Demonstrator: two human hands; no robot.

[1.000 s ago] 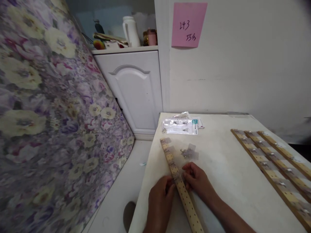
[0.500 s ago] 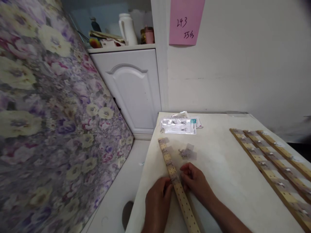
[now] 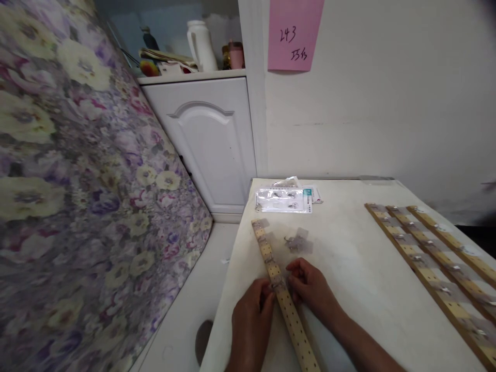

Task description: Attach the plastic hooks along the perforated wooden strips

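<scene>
A long, light wooden strip (image 3: 293, 323) with rows of small holes lies lengthwise on the table between my hands. Small clear plastic cards (image 3: 265, 238) with tiny metal pieces sit along its far part. At the strip's left edge, my left hand (image 3: 253, 315) is closed, thumb and forefinger pinched by a metal piece; what the tips hold is hidden. My right hand (image 3: 310, 285) is curled on the other side, its fingertips closed at the edge of a clear plastic card (image 3: 279, 283) on the strip. Beyond it lies a small pile of loose clear cards with metal pieces (image 3: 298, 241).
Clear blister packaging (image 3: 282, 200) lies at the table's back left. Along the right side rest three similar wooden strips (image 3: 416, 258) with cards. A flowered curtain (image 3: 96, 206) and a white cabinet (image 3: 209, 150) stand left; a pink note (image 3: 295, 36) hangs on the wall.
Both hands stay almost in place at the strip. My left fingers have shifted very slightly up along its edge; the view has moved a little.
</scene>
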